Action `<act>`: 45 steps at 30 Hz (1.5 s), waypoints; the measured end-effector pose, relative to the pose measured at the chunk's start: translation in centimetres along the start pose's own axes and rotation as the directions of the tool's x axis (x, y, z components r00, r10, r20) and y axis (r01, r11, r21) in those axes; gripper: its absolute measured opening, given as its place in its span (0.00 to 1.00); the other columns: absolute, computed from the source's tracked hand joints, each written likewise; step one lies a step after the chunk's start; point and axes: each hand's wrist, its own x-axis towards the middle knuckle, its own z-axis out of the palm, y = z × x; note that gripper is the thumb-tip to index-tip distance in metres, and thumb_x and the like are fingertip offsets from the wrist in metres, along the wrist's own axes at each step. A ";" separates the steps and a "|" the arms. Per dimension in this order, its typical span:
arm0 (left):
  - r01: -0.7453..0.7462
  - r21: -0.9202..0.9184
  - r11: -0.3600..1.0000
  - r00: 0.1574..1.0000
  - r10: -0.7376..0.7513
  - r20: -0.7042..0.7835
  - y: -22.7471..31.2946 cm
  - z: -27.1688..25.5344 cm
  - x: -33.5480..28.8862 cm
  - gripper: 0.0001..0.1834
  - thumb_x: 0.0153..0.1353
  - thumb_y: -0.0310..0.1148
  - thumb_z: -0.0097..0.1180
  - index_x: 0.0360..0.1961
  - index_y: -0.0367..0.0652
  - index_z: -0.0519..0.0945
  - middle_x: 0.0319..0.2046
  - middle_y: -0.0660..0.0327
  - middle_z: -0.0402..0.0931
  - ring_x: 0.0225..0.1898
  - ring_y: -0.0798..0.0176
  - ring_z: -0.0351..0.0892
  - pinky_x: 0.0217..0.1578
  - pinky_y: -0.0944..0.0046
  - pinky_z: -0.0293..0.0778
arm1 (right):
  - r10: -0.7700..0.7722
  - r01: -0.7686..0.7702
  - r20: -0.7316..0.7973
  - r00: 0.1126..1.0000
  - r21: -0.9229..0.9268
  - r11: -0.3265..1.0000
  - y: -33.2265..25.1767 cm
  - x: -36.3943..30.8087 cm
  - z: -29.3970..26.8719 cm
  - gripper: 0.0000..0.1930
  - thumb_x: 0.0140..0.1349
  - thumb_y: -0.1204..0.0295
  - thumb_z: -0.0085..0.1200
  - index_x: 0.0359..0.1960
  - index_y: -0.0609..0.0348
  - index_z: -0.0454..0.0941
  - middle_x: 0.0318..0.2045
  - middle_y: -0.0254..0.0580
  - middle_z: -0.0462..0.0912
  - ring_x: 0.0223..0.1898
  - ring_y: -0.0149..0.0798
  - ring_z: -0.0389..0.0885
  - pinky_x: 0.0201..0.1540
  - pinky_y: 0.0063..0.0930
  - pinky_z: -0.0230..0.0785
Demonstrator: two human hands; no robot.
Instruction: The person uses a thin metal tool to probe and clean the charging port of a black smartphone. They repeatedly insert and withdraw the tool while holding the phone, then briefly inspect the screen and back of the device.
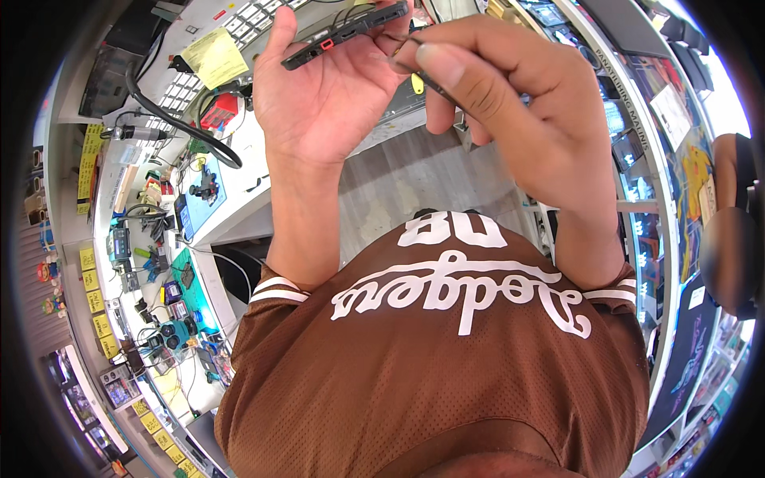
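Observation:
My left hand (319, 107) is raised at the top of the view, palm up with the thumb stretched out. It holds a thin black device (347, 36), seen nearly edge-on, shaped like an opened phone with a small red-rimmed part on its side. To the right, my right hand (518, 88) is closed in a pinch on a slim dark tool (437, 86), perhaps tweezers. The tool's tip is close to the device's right end; whether they touch cannot be told. My left fingers are partly hidden behind the device.
On the left, a white workbench carries a red box (219, 111), a blue mat (205, 199), a microscope-like instrument (171, 333) and several cables. A thick black cable (147, 99) curves above it. Shelves (649, 215) of goods line the right. A person's arm (727, 191) shows at the far right.

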 end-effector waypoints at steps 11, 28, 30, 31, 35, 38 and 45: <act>0.035 0.149 0.988 0.993 -0.051 0.107 2.6 -2.5 0.8 0.32 0.76 0.45 0.48 0.68 0.25 0.65 0.59 0.43 0.76 0.63 0.47 0.74 0.68 0.44 0.64 | -0.029 0.031 0.060 0.998 -0.026 0.999 -2.1 1.2 -0.8 0.10 0.73 0.72 0.57 0.45 0.69 0.84 0.21 0.38 0.83 0.18 0.19 0.72 0.20 0.18 0.61; -0.143 0.330 0.933 0.975 0.076 0.208 -0.9 0.8 1.9 0.33 0.79 0.54 0.35 0.55 0.27 0.71 0.46 0.44 0.78 0.52 0.49 0.78 0.56 0.50 0.76 | 0.045 -0.047 -0.054 0.998 -0.028 0.998 -1.3 0.3 0.6 0.13 0.75 0.67 0.55 0.50 0.62 0.86 0.20 0.31 0.81 0.20 0.19 0.71 0.23 0.15 0.59; -0.166 0.356 0.920 0.974 0.097 0.203 -0.8 0.8 1.9 0.34 0.79 0.55 0.34 0.56 0.27 0.72 0.45 0.44 0.79 0.51 0.49 0.79 0.55 0.48 0.78 | 0.091 -0.090 -0.019 0.996 0.009 0.996 -1.4 0.4 0.4 0.13 0.75 0.67 0.54 0.51 0.62 0.86 0.20 0.32 0.81 0.20 0.18 0.72 0.22 0.15 0.59; -0.172 0.365 0.915 0.974 0.102 0.204 -0.7 0.7 1.8 0.34 0.80 0.55 0.33 0.56 0.27 0.72 0.45 0.44 0.79 0.51 0.48 0.79 0.54 0.48 0.78 | 0.152 -0.153 0.024 0.988 0.062 0.986 -1.8 0.5 0.0 0.13 0.76 0.67 0.54 0.51 0.62 0.86 0.20 0.32 0.81 0.20 0.18 0.72 0.22 0.15 0.60; -0.170 0.413 0.895 0.984 0.136 0.111 -0.5 0.7 1.7 0.34 0.80 0.54 0.34 0.57 0.27 0.72 0.46 0.45 0.79 0.51 0.48 0.79 0.56 0.48 0.77 | 0.079 -0.098 0.075 0.994 0.299 0.949 0.0 0.6 -0.3 0.14 0.76 0.66 0.53 0.50 0.63 0.86 0.22 0.32 0.82 0.20 0.18 0.72 0.22 0.15 0.60; -0.115 0.279 0.953 0.981 0.065 0.183 -0.5 0.5 1.7 0.33 0.80 0.53 0.36 0.59 0.27 0.70 0.48 0.45 0.78 0.54 0.50 0.77 0.60 0.49 0.73 | 0.071 -0.080 0.048 0.996 0.223 0.971 0.4 0.6 -0.6 0.15 0.77 0.65 0.52 0.49 0.64 0.86 0.23 0.33 0.83 0.20 0.18 0.71 0.22 0.14 0.60; -0.053 0.075 0.996 0.989 0.042 0.143 -0.6 0.8 1.7 0.33 0.80 0.52 0.38 0.60 0.24 0.65 0.50 0.43 0.75 0.58 0.49 0.74 0.62 0.51 0.71 | 0.065 -0.065 0.002 0.998 0.119 0.991 -0.2 1.0 -0.3 0.14 0.77 0.65 0.53 0.49 0.64 0.86 0.22 0.33 0.83 0.20 0.18 0.71 0.22 0.14 0.59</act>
